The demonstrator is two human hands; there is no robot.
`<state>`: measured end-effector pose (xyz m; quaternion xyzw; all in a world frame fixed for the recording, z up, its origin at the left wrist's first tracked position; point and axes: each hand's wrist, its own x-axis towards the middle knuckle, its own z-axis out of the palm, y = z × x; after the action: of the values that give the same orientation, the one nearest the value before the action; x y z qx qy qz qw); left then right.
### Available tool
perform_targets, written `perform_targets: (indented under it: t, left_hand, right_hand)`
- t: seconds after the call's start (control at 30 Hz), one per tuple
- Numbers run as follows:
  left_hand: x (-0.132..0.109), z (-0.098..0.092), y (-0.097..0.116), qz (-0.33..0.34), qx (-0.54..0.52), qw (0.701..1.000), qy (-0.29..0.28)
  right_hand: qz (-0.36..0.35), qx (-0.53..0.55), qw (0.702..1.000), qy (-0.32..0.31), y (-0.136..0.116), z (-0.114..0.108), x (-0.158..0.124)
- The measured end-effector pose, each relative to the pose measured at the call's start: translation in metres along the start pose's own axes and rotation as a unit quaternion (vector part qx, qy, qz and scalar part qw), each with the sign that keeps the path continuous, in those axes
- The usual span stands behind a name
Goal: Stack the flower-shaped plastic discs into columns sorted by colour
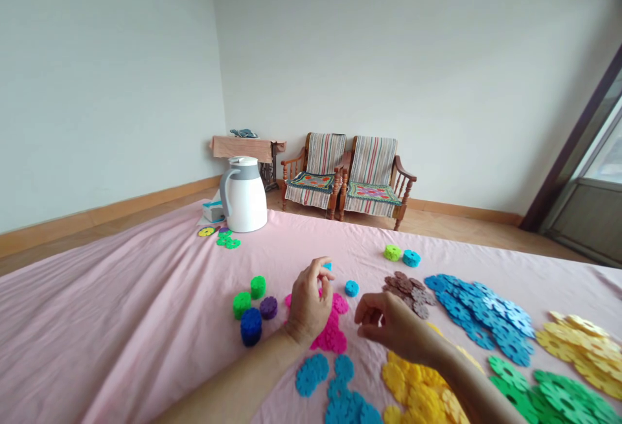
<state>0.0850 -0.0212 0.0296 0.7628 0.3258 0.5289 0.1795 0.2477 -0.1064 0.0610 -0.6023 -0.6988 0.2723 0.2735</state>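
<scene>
My left hand (311, 304) is above the pile of pink snowflake discs (331, 332), hiding part of it. Its fingers are bent, with a gap to the thumb and nothing visible between them. A light blue piece (327, 266) peeks out just beyond its fingertips; contact cannot be made out. To the right, my right hand (383, 321) hovers with loosely curled fingers and the thumb apart, nothing seen in it. A short light blue stack (352, 288) stands between the hands. Left of them are green stacks (241, 305), a purple stack (269, 308) and a dark blue stack (251, 327).
Piles of brown (408, 291), blue (486, 314), yellow (418, 388) and green discs (558, 395) spread rightward on the pink cloth (160, 320). Lime (392, 253) and blue stacks (411, 258) stand farther back. A white jug (247, 200) stands at the table's far edge.
</scene>
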Motion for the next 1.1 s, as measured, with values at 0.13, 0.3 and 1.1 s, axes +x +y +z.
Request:
perform_targets:
  t: [0.13, 0.3, 1.1]
  left_hand:
    - [0.000, 0.000, 0.001, -0.004, 0.003, 1.000, -0.001]
    - [-0.001, -0.001, 0.002, -0.002, 0.004, 1.000, -0.002]
    - [-0.002, 0.000, 0.000, -0.003, 0.016, 0.999, -0.035]
  right_hand:
    - [-0.037, 0.003, 0.996, -0.086, -0.011, 0.009, -0.016]
    - [-0.078, -0.022, 0.989, -0.127, -0.016, 0.014, -0.018]
    - [-0.050, -0.024, 0.993, -0.104, -0.019, 0.018, -0.024]
